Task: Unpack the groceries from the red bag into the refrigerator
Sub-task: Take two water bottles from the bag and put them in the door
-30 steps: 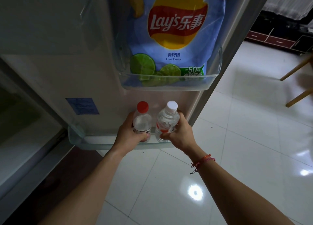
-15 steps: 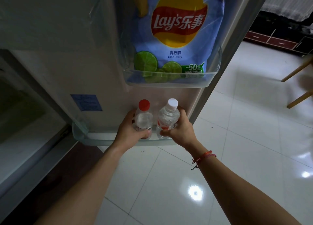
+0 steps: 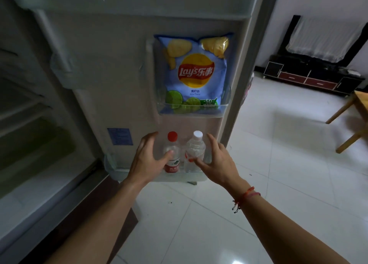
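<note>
On the inner face of the open refrigerator door (image 3: 123, 80), two clear bins hold three grocery items in all. One blue chip bag (image 3: 196, 72) stands upright in the upper door bin (image 3: 191, 109); its logo reads "Lay's" followed by two Chinese characters, with lime slices pictured below and "-50" legible on a green patch near the bottom edge. Two clear water bottles stand upright, side by side and nearly touching, in the lower door bin (image 3: 119, 172): the red-capped bottle (image 3: 172, 154), with a red label whose print is too small to read, and the white-capped bottle (image 3: 195, 152) to its right. Left hand (image 3: 148, 160) is spread and released, thumb tip just against the red-capped bottle. Right hand (image 3: 216, 161) is likewise spread, fingertips at the white-capped bottle without gripping it; one red cord bracelet (image 3: 246, 198) circles that wrist. One blue sticker (image 3: 120, 136) on the door carries unreadable text.
</note>
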Demonstrator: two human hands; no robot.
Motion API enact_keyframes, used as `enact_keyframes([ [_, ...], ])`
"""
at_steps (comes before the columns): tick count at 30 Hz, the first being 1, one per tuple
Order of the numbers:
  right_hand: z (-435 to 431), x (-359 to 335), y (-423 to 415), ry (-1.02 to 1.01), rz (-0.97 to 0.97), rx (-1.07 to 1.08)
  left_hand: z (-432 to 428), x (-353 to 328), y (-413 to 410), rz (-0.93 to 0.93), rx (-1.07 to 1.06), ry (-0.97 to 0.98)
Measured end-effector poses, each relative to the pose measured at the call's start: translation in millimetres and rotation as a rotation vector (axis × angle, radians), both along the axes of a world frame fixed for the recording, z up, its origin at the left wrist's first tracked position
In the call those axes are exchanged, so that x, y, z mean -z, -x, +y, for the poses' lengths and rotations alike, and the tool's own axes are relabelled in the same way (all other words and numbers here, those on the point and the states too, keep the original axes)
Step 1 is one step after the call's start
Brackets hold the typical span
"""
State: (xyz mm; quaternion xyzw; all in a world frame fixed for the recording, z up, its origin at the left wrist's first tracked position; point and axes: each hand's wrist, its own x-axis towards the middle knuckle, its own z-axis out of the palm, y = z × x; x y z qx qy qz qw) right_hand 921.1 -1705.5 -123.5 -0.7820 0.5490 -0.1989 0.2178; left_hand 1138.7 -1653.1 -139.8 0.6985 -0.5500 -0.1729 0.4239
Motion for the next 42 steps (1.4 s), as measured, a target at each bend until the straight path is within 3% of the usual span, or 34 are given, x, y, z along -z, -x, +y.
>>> enact_keyframes([
  [13, 40.0, -55.4, 26.7, 0.294, 0.343, -0.035, 58.6, -46.6, -0.4, -0.672, -0.078, 0.047],
  [29, 32.4, -71.1, 85.4, 0.342, 0.368, 0.043, 41.1, -62.3, 60.2, -0.635, 0.006, 0.108],
  [42, 80.5, -84.4, 159.3, 0.319, 0.393, 0.442, -4.4, -75.3, 132.2, -0.642, 0.387, 0.266],
])
